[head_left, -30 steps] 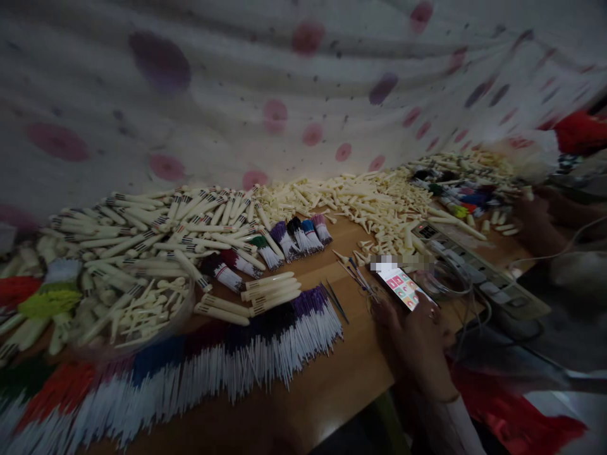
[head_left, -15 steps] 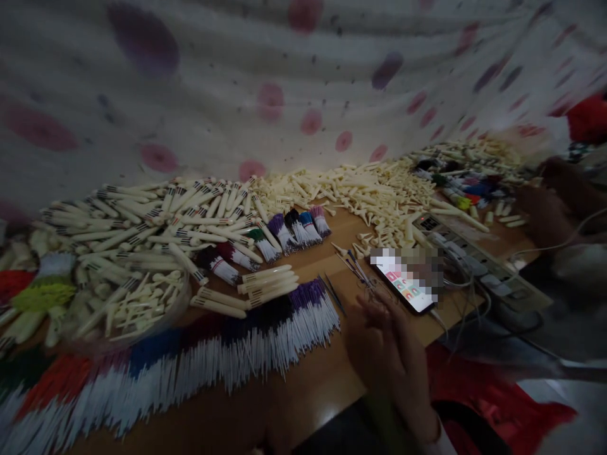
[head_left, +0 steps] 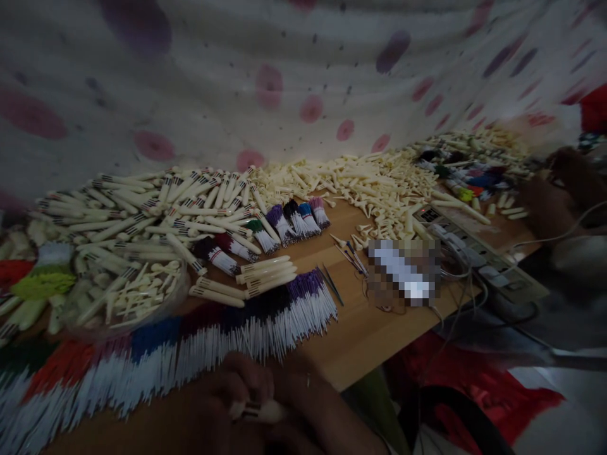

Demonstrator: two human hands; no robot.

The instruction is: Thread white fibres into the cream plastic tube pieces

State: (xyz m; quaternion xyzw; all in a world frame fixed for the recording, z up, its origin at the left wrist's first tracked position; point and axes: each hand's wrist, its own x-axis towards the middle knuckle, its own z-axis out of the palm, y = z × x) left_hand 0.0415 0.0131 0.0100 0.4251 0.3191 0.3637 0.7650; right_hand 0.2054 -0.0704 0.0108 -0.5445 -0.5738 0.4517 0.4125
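At the bottom edge, a cream pen barrel (head_left: 269, 412) with dark slots near one end lies between my hands. My left hand (head_left: 227, 388) has its fingers curled round the slotted end. My right hand (head_left: 308, 404) is closed on the barrel from the other side, its fingertips partly hidden in shadow. Just beyond, white pen refills (head_left: 265, 338) with coloured ends lie in a long fanned row: green, red, pink, blue, dark and purple. Several slotted barrels (head_left: 268, 277) rest beside the row.
A clear tub (head_left: 183, 294) holds small cream parts. Finished-looking barrels (head_left: 128, 202) and loose cream pieces (head_left: 351, 180) are heaped along the patterned curtain (head_left: 270, 126). Tweezers (head_left: 333, 284), a phone (head_left: 403, 268) and a power strip (head_left: 478, 256) lie rightward. Another person's hands (head_left: 550, 196) are at far right.
My right hand has moved from beside the phone down and left to the front edge. My left hand has come into view, with the pen barrel now between both hands.
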